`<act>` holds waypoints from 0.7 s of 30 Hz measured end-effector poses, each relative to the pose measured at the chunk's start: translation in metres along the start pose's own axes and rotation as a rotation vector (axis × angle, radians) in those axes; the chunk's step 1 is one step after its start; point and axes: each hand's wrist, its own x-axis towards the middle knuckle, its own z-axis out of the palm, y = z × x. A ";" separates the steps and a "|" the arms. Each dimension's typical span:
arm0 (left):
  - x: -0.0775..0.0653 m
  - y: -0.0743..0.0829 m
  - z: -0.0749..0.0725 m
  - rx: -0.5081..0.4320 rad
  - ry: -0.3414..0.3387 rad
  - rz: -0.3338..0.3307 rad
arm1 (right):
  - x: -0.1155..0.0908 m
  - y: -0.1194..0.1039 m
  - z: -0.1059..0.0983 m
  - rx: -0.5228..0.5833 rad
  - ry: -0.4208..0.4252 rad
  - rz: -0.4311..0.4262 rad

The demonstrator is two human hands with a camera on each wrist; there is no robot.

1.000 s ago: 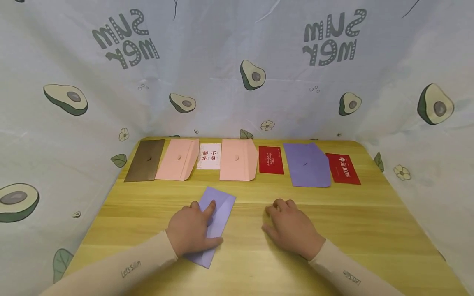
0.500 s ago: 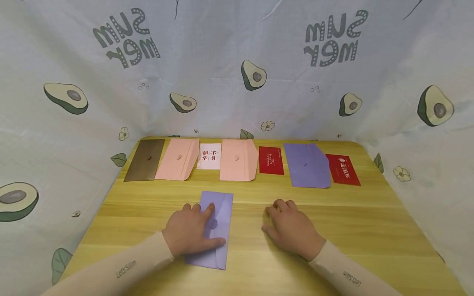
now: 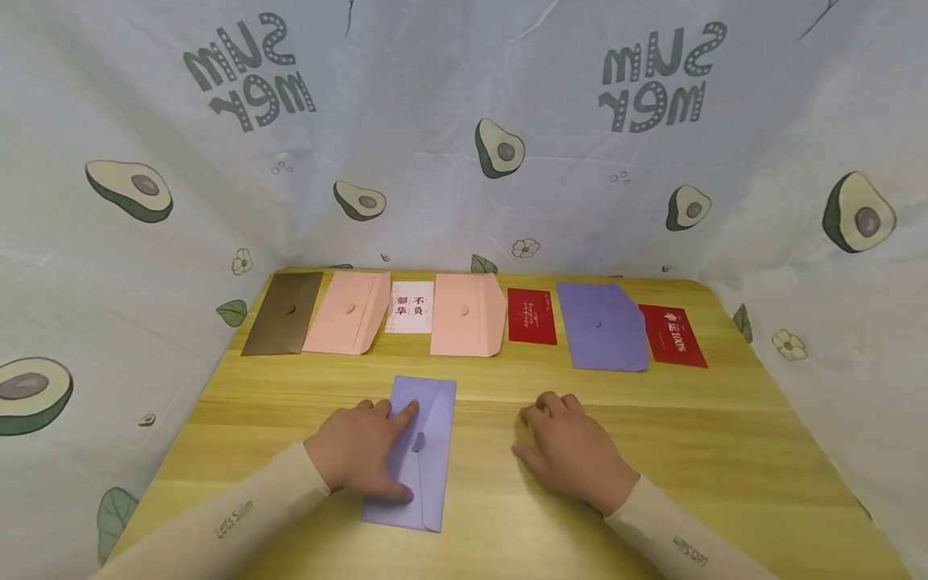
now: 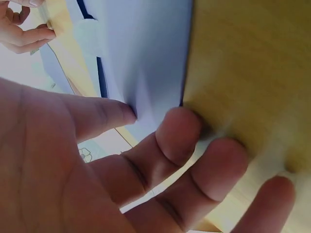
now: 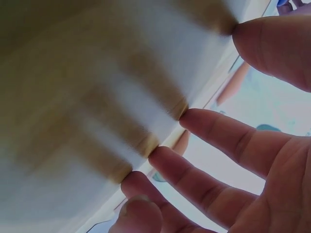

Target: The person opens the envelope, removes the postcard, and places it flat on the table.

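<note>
I see room between the near purple envelope [image 3: 432, 459] and the right hand [image 3: 576, 451]; a cloth [image 3: 431, 213] blocks the back.

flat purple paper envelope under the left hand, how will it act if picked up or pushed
The flat purple paper envelope is probably light and a bit floppy, given its thin, folded paper. Lying flat on the yellow wood-grain table, it would likely slide rather than roll or tip.

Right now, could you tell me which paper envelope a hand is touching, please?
The folded-flap purple paper envelope, touched by the left hand; the open-flapped purple one, two pink ones and the brown one lie untouched in the far row.
</note>
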 end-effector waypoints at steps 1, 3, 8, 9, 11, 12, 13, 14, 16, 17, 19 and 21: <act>0.000 -0.001 0.000 0.000 0.000 0.004 | 0.001 0.000 0.000 0.000 -0.001 0.000; 0.000 -0.004 0.001 0.001 -0.001 0.007 | 0.003 -0.001 0.001 0.001 -0.003 0.004; 0.001 -0.007 0.004 -0.023 -0.027 -0.012 | 0.010 -0.007 -0.002 0.028 0.009 0.024; 0.001 -0.008 0.004 -0.033 -0.035 -0.020 | 0.012 -0.009 -0.003 0.035 0.013 0.023; 0.002 -0.009 0.005 -0.049 -0.046 -0.036 | 0.018 -0.016 -0.003 0.044 0.012 0.005; 0.002 -0.010 0.005 -0.060 -0.048 -0.040 | 0.022 -0.020 -0.003 0.047 0.009 -0.011; 0.002 -0.011 0.005 -0.069 -0.047 -0.043 | 0.025 -0.025 -0.002 0.050 0.004 -0.027; 0.003 -0.012 0.006 -0.078 -0.045 -0.044 | 0.029 -0.029 -0.001 0.052 -0.001 -0.047; 0.004 -0.014 0.007 -0.087 -0.039 -0.046 | 0.036 -0.039 0.001 0.051 -0.007 -0.094; 0.005 -0.015 0.007 -0.090 -0.035 -0.046 | 0.040 -0.044 0.002 0.055 -0.008 -0.115; 0.006 -0.016 0.009 -0.095 -0.027 -0.049 | 0.048 -0.054 0.004 0.070 -0.005 -0.149; 0.006 -0.016 0.010 -0.103 -0.023 -0.056 | 0.055 -0.065 0.007 0.089 -0.003 -0.177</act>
